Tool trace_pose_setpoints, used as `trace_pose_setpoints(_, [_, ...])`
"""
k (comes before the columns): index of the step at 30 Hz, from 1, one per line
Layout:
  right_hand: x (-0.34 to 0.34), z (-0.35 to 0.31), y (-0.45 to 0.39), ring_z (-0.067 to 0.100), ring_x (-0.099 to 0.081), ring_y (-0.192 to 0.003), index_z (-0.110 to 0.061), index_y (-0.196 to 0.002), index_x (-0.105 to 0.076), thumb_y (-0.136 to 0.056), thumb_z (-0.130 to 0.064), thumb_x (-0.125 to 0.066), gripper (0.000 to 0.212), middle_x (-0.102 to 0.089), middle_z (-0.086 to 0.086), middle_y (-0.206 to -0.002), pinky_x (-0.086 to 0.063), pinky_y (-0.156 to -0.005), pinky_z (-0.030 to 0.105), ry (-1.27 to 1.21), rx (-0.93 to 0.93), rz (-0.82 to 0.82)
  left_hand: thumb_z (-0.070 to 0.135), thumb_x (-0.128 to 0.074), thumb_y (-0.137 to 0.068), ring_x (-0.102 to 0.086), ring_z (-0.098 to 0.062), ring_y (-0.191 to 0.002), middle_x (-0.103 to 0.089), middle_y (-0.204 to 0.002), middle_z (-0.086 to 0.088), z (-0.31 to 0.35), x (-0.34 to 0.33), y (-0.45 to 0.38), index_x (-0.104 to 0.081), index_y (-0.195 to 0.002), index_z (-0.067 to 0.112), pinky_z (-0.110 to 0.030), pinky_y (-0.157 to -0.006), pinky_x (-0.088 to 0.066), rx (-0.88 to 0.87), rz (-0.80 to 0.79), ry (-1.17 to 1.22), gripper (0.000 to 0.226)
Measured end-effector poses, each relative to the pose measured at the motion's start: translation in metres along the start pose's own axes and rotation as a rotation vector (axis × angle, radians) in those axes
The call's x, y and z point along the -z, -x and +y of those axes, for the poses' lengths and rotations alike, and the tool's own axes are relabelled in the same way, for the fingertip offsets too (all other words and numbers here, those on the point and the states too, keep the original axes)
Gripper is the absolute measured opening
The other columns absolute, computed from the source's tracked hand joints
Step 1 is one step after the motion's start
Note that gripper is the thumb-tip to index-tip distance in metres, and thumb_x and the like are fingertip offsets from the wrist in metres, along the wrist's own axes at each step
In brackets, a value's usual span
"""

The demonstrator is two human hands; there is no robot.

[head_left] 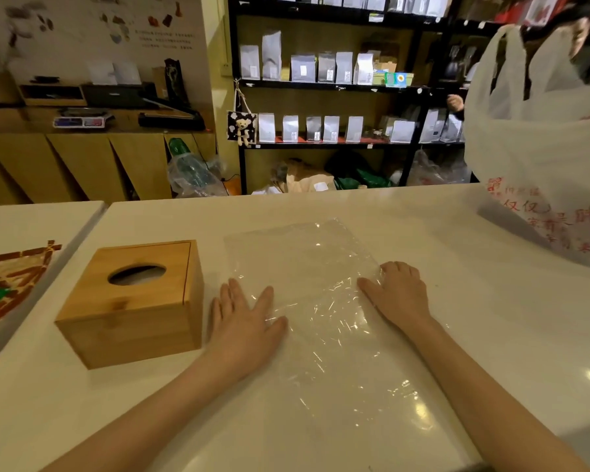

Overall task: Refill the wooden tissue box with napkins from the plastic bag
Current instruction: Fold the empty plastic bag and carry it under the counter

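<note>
Our left hand (244, 321) and right hand (397, 291) press flat, fingers spread wide, on the empty-looking plastic bag (307, 267) beside the closed wooden box (133, 301); the slick film could slide off the tabletop (457, 233).

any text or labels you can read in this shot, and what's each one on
"仅仅": red print on the white carrier bag at the right; its other red characters are too blurred to read.
Wall poster: small lines of print, unreadable.
Silver pouches on the black shelf: white labels, too small.
Scale on the back counter: display unreadable.
Wooden tissue box and clear plastic bag: no text.
</note>
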State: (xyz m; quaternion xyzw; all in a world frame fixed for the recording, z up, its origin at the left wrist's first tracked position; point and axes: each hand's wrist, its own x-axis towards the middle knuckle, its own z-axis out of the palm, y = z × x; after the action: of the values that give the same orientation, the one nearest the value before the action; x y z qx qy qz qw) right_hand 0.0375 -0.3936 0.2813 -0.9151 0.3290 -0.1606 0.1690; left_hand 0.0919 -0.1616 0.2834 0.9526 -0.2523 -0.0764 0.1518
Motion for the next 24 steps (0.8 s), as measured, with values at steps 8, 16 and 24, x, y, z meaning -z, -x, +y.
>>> trace_pose_setpoints(8, [0.003,0.003,-0.003,0.029,-0.059,-0.095,-0.012,-0.115,-0.050,-0.084,-0.023,-0.058,0.034,-0.060,0.001,-0.086,-0.041,-0.089,0.040,-0.404,-0.056,0.080,0.038,-0.063,-0.076,-0.015,-0.024,-0.143,-0.020,-0.154,-0.006,-0.003,0.004,-0.008,-0.019,-0.143,0.026,-0.042,-0.117,-0.013,-0.003,0.082,0.418,0.081])
trace_pose_setpoints(16, [0.017,0.013,-0.008,0.022,-0.057,-0.069,-0.012,-0.113,-0.055,-0.078,-0.004,-0.066,0.037,-0.062,0.007,-0.078,-0.048,-0.071,0.035,-1.034,-0.188,0.069,-0.003,-0.060,-0.082,-0.061,-0.017,-0.076,-0.052,-0.118,-0.017,0.003,0.019,-0.004,-0.047,-0.130,0.023,-0.022,-0.058,-0.054,0.109,0.133,1.277,0.056])
trace_pose_setpoints(24, [0.038,0.021,-0.003,0.014,-0.052,-0.060,-0.017,-0.105,-0.066,-0.080,-0.005,-0.063,0.027,-0.061,0.003,-0.077,-0.043,-0.061,0.024,-1.366,-0.330,-0.044,-0.001,-0.046,-0.091,-0.065,-0.003,-0.046,-0.064,-0.077,-0.013,0.008,0.037,0.002,-0.060,-0.107,-0.002,-0.013,-0.047,-0.053,0.084,0.115,1.299,0.021])
